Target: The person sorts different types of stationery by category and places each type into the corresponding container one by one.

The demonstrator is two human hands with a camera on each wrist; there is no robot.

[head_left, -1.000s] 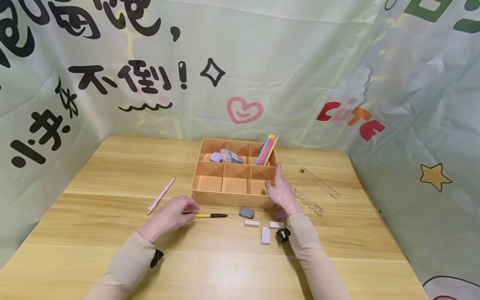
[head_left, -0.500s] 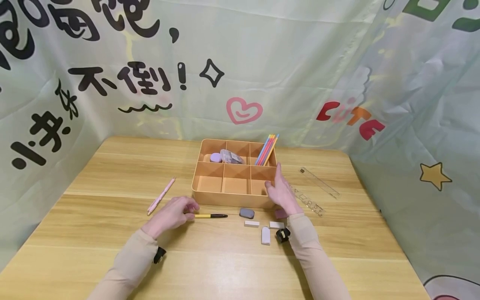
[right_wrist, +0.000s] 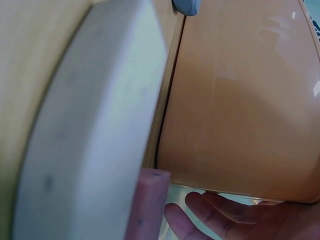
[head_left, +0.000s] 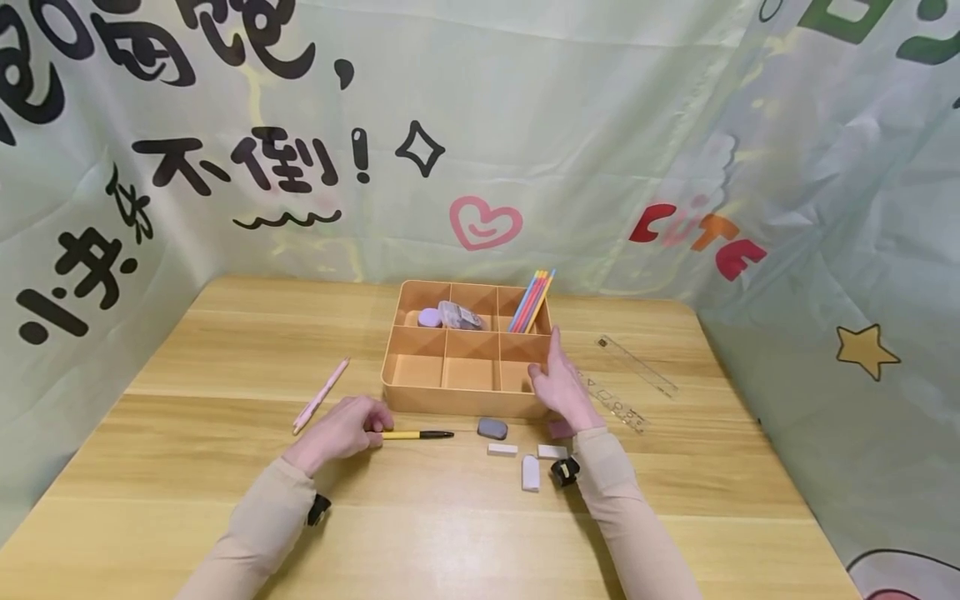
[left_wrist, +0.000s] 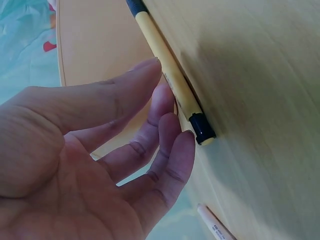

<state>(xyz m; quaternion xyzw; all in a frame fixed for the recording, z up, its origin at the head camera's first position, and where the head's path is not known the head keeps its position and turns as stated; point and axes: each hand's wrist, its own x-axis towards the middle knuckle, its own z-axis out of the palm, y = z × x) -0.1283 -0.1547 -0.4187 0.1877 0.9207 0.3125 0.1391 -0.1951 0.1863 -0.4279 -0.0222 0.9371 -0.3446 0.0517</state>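
In the head view, my left hand (head_left: 341,435) is at the near left of an orange organizer box (head_left: 465,402), over the rear end of a yellow pen (head_left: 405,435) with black ends. The left wrist view shows that pen (left_wrist: 172,75) lying along the table, beside the thumb and bent fingertips (left_wrist: 167,125), with no grip round it. At the box's right side, my right hand (head_left: 566,392) rests with fingers extended and the thumb towards the front right compartment. The right wrist view has those fingers (right_wrist: 220,215) along the box wall (right_wrist: 240,115); the thumb is hidden there.
A pink pen (head_left: 321,396) lies left. Before the box are a grey eraser (head_left: 492,428), several white erasers (head_left: 531,473) and a pink one (head_left: 560,428). Clear rulers (head_left: 637,367) lie right. The back compartments hold colored pencils (head_left: 532,302), a purple item (head_left: 430,317) and a small clear case (head_left: 459,316).
The left hand shifts slightly about the pen's rear end, its fingertips coming off and then back near it. The right hand stays at the box. The view tilts a little.
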